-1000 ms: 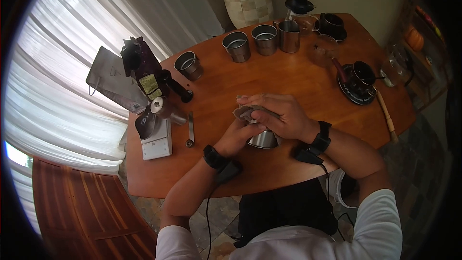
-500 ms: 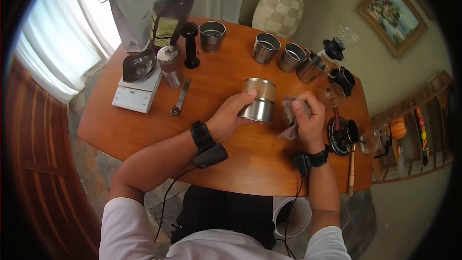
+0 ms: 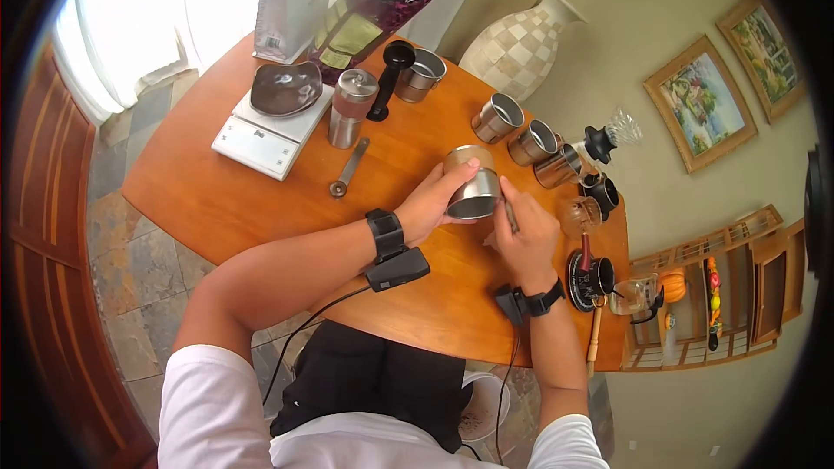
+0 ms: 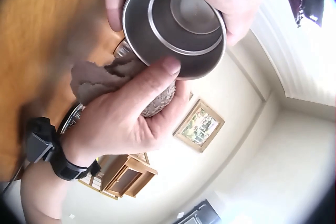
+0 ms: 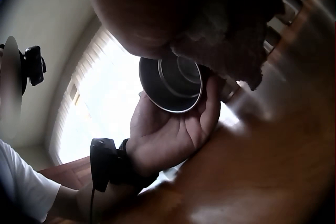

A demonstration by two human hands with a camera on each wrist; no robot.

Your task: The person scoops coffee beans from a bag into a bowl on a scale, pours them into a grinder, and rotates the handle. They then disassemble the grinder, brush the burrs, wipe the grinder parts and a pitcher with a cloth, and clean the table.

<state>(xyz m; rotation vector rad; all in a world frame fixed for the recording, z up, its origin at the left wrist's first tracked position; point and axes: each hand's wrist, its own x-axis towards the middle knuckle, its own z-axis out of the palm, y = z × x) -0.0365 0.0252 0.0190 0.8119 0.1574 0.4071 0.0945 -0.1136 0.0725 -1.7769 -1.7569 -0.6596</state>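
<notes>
A steel cup is gripped by the left hand, tilted so that its mouth faces the body. Its stepped inner wall shows in the left wrist view, where the cup looks empty. The right hand pinches a crumpled grey-brown cloth, and its thumb touches the cup's rim. In the right wrist view the cloth is dark beside the cup, and the left hand cradles the cup from below.
On the left stand a white scale with a dark dish, a grinder and its crank. Steel cups and a pitcher line the far edge. A black cup and a brush lie right.
The hands parted, showing the cup in the left hand, and the right hand came back to its rim with the cloth. The cup now tilts toward the body. The head view has turned.
</notes>
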